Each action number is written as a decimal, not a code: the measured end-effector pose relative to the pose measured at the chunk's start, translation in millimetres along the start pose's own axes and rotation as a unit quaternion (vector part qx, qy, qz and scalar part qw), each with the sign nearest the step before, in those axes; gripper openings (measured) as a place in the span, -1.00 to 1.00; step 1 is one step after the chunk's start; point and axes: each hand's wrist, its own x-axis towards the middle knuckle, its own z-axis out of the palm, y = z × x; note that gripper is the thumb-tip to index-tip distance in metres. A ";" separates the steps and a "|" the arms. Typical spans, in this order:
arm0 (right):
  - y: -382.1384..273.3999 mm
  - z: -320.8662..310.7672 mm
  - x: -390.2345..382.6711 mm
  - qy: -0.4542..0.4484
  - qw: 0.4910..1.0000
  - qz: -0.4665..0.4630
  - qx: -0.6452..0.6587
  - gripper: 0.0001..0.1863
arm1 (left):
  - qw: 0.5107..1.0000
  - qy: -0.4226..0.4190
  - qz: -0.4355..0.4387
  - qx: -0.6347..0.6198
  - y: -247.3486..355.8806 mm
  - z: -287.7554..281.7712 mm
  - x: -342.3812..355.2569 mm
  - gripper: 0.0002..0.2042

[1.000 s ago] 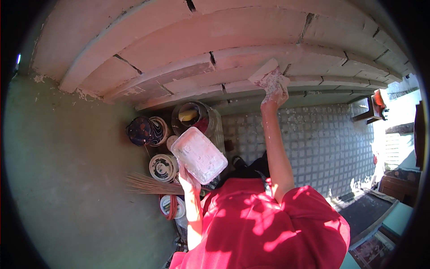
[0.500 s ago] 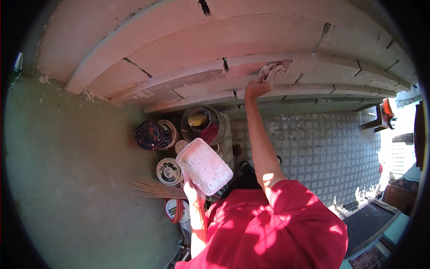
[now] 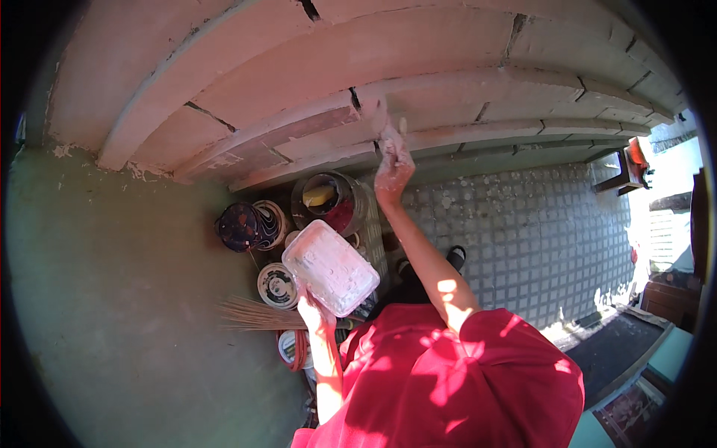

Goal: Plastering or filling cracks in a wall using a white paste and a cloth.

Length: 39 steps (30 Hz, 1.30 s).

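Above and to the right of the tray (image 3: 332, 269), nearer the panelled surface (image 3: 418, 48), the flat tool (image 3: 382, 119) is blurring, its long axis running roughly up and down the view and its tip pointing away from the body beside a dark gap (image 3: 355, 99); whether it is touching the panels, I cannot tell. The right hand (image 3: 394, 166) is gripping its lower end. The left hand (image 3: 317, 312) is holding the pink-smeared tray by its lower left edge, the tray's long axis slanting from upper left to lower right. The left hand is lying nearer the body, the right nearer the panels. Behind the tray, a wide tub (image 3: 364, 200) and a lidded pot (image 3: 277, 287) are standing near a bundle of thin sticks (image 3: 258, 313). Compared with half a second ago, the right hand is now sitting farther left along the panels, while the left is still supporting the tray.
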 end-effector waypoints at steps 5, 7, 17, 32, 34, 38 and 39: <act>4.2 -59.6 86.8 0.229 0.969 -0.058 -0.076 -0.65 | 1.000 -0.025 0.005 -0.004 -0.8 -9.8 -5.3 -0.53; 23.7 -65.1 115.3 0.268 0.951 -0.088 -0.125 -0.65 | 1.000 -0.015 -0.001 0.006 -7.5 -9.9 -2.8 -0.53; 35.6 -17.2 61.4 0.020 0.987 -0.135 -0.085 -0.59 | 0.999 -0.048 -0.007 -0.021 -8.9 11.0 1.1 -0.58; -10.2 -83.6 116.3 -0.198 0.881 -0.300 -0.308 -0.32 | 0.993 -0.100 -0.019 -0.055 -16.5 32.6 -7.1 -0.56; -2.7 -79.0 122.9 -0.194 0.868 -0.305 -0.341 -0.33 | 0.995 -0.083 -0.024 -0.055 -16.8 34.0 -6.7 -0.56; 7.6 -74.9 117.2 -0.193 0.854 -0.295 -0.382 -0.38 | 0.994 -0.090 -0.018 -0.059 -19.2 31.3 -2.9 -0.56; 6.1 -74.3 116.2 -0.194 0.854 -0.294 -0.383 -0.38 | 0.993 -0.100 -0.020 -0.056 -18.8 30.6 0.2 -0.56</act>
